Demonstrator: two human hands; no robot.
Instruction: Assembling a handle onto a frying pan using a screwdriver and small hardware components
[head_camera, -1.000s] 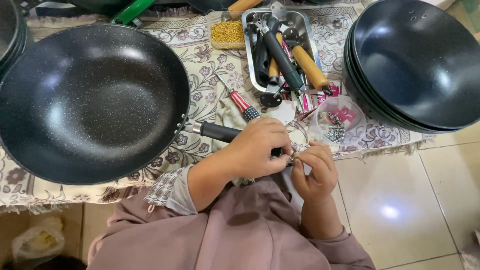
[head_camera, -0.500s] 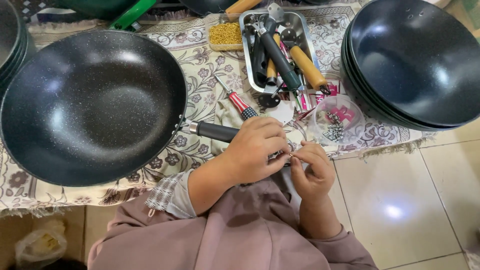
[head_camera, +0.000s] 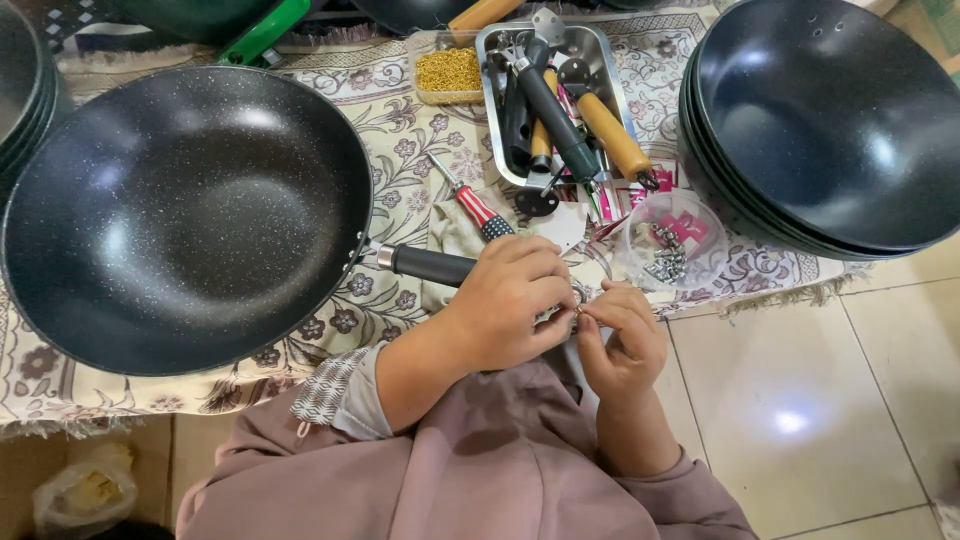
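A large black speckled wok (head_camera: 190, 215) lies on a patterned cloth (head_camera: 400, 130), its black handle (head_camera: 430, 265) pointing right toward me. My left hand (head_camera: 510, 300) is closed over the end of that handle. My right hand (head_camera: 620, 335) sits just beside it, fingertips pinched on a small metal piece at the handle's end; the piece is too small to make out. A red-and-white striped screwdriver (head_camera: 470, 200) rests on the cloth just above my left hand.
A stack of black woks (head_camera: 830, 130) stands at the right. A metal tray (head_camera: 500, 110) holds wooden and black handles. A clear round tub (head_camera: 675, 245) contains small screws. A box of yellow bits (head_camera: 450, 70) sits beside the tray. Tiled floor (head_camera: 800, 400) lies lower right.
The wok and its handle have shifted slightly in view. Both hands stay together at the handle's end, with the fingers slightly reworked.
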